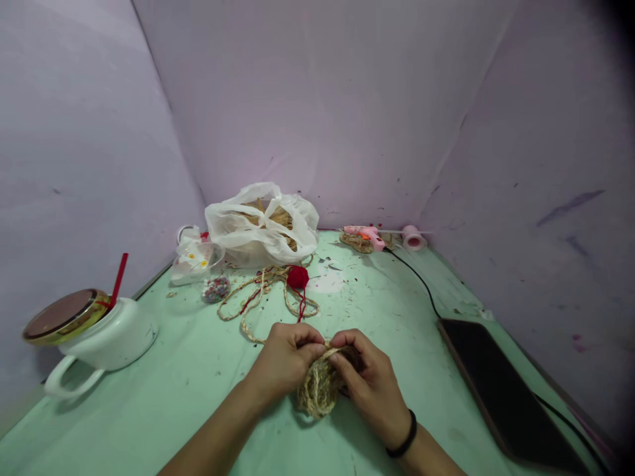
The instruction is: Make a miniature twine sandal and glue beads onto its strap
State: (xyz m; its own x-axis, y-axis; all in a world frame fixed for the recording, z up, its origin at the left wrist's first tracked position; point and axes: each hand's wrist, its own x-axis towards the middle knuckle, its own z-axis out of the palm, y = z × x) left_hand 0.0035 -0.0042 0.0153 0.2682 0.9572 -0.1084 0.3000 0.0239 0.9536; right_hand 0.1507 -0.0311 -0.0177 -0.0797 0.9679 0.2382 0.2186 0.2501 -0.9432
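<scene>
A coiled bundle of braided straw-coloured cord [316, 391] is held low over the table's near middle. The fingertips of my left hand [284, 360] are pinched together on a strand at its top. My right hand [371, 380], with a black band at the wrist, grips the coil's right side, thumb and forefinger close to the left fingertips. From behind my left hand a loose length of braid [248, 324] loops away across the table. A small ball of red yarn [298, 277] lies on those loops, its strand trailing toward my hands. My palms hide part of the coil.
A white plastic bag [233, 228] of straw stands at the back, beside a clear tub [196, 260] and beads [215, 289]. Left is a white mug [116, 337] with a gold-rimmed lid [64, 316]. A pink glue gun [370, 235] and black phone [506, 390] are right.
</scene>
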